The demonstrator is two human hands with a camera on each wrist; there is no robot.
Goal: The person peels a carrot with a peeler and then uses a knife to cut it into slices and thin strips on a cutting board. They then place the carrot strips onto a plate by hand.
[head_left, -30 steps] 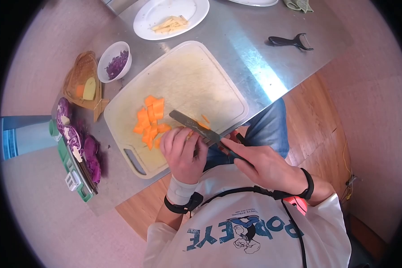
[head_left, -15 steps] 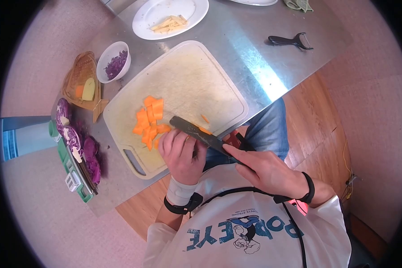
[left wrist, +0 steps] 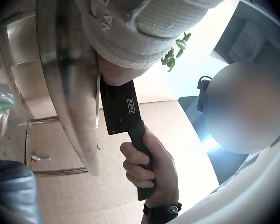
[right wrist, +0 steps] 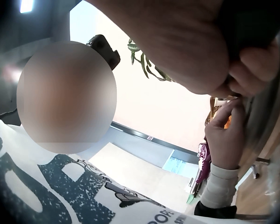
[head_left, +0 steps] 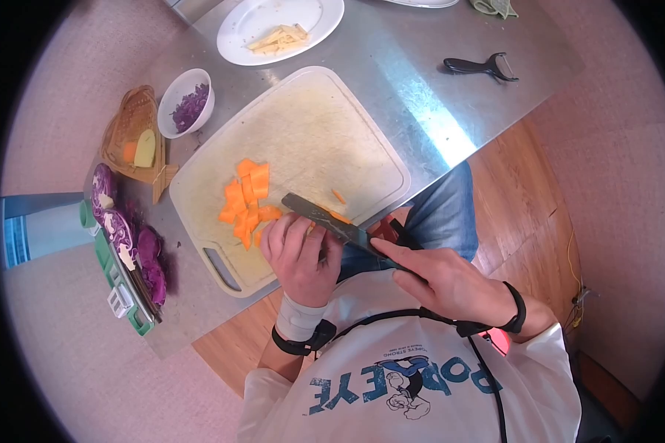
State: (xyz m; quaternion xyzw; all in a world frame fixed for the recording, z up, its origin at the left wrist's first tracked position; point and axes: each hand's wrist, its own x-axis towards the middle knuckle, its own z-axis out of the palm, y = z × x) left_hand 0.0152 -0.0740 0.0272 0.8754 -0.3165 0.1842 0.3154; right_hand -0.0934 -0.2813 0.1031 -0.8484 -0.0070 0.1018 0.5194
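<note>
My right hand (head_left: 451, 284) grips the handle of a black, broad-bladed kitchen knife (head_left: 324, 219), its index finger stretched along the top. In the left wrist view the knife (left wrist: 119, 109) shows its flat blade, and fingers wrap its dark handle. My left hand (head_left: 299, 258) lies right beside the blade, fingers bent down over a piece of carrot that they mostly hide. Flat orange carrot slices (head_left: 257, 181) lie left of the knife on the white cutting board (head_left: 310, 125). A thin carrot strip (head_left: 338, 196) lies just beyond the blade.
A white bowl of shredded purple cabbage (head_left: 191, 107), a wicker basket (head_left: 129, 118) and cabbage pieces (head_left: 151, 258) on a green-framed slicer (head_left: 111, 258) stand left. Behind are a plate (head_left: 244, 29) with pale strips and a peeler (head_left: 469, 68). The table's front edge runs close to the body.
The right hand has shifted slightly right and down with the knife, whose blade has tilted and come down beside the left fingers. The left hand has barely moved.
</note>
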